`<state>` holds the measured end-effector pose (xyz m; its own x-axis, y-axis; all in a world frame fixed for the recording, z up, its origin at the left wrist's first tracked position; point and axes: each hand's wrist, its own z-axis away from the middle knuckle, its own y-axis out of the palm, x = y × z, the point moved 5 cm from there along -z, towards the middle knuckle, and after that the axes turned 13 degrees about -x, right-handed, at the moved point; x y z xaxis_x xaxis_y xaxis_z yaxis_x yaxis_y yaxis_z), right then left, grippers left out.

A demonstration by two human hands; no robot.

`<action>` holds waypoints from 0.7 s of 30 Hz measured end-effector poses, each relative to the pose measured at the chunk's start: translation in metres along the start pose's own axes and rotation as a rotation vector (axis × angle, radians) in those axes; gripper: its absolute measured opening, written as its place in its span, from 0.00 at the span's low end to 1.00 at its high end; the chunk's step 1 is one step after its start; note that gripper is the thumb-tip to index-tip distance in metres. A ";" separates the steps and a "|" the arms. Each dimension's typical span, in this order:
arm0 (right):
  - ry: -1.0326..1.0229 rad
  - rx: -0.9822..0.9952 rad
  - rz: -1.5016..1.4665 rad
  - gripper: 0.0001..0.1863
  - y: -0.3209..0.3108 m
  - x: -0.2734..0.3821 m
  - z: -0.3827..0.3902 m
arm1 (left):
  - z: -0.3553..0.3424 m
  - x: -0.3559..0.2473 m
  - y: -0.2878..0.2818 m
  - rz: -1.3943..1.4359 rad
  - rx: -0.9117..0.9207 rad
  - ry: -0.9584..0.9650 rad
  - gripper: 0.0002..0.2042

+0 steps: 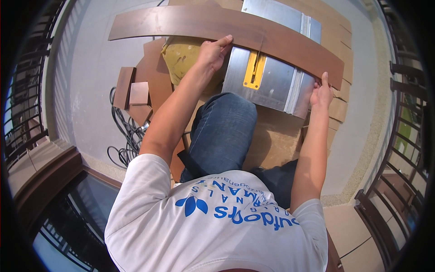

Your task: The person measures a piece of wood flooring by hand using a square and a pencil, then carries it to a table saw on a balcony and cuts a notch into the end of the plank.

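A long reddish-brown wooden board (204,21) lies across the metal top of a table saw (276,75), its left part reaching well past the saw. Gripping the near edge of the board around its middle, my left hand (215,54) has its thumb along the edge. At the right end, my right hand (321,92) holds the near edge, thumb up; its fingers are partly hidden. Between the hands, the yellow insert (252,79) with its dark slot shows in the saw top. The board covers the slot's far part. A metal fence rail (292,90) runs under the board near my right hand.
Left of the saw is a dusty yellow bag or cover (182,59). Wood offcuts (138,93) and a coiled black cable (124,136) lie on the floor beyond it. Cardboard (276,136) lies beneath the saw. Dark railings (408,136) stand along both sides.
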<state>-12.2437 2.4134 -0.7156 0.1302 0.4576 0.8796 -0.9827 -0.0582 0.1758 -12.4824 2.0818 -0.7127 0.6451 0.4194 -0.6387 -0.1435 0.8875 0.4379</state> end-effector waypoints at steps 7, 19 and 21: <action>0.001 0.015 0.013 0.11 -0.005 0.001 0.007 | 0.010 0.002 -0.006 -0.004 0.003 0.008 0.10; -0.008 0.050 0.020 0.10 -0.016 -0.002 0.017 | 0.018 0.006 -0.015 -0.009 0.010 0.007 0.11; -0.001 0.053 0.022 0.10 -0.018 -0.003 0.018 | 0.021 0.007 -0.016 -0.011 0.008 0.007 0.11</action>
<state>-12.2240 2.3975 -0.7134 0.1089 0.4544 0.8841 -0.9770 -0.1151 0.1795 -12.4599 2.0662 -0.7108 0.6416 0.4111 -0.6475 -0.1306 0.8905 0.4359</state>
